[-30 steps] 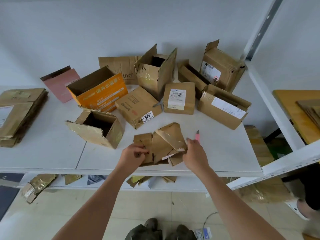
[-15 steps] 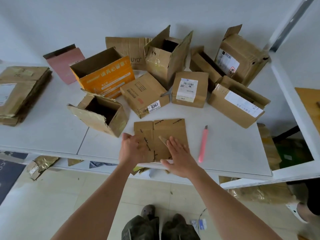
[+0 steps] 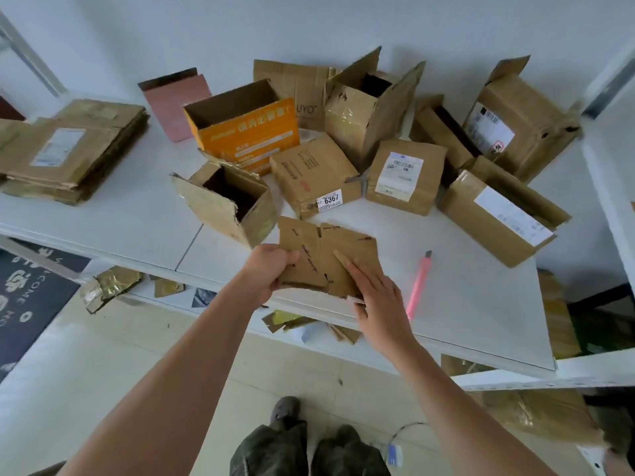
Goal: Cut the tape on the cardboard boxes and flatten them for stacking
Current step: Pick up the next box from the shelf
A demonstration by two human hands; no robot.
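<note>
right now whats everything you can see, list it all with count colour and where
flattened box: 1, brown, near table edge, under both hands
box cutter: 1, pink, on table right of the flattened box
stack of flattened boxes: 1 pile, brown, far left of table
orange box: 1, open, centre back
pink box: 1, against wall, left of the orange box
unflattened brown boxes: about seven, middle to right of table
flat cardboard sheet: 1, brown, leaning on wall
table: 1, white
scraps: several, brown and gold, on lower shelf
mat: 1, dark, floor left
left hand: grips the flattened box's left edge
right hand: fingers flat on it
</note>
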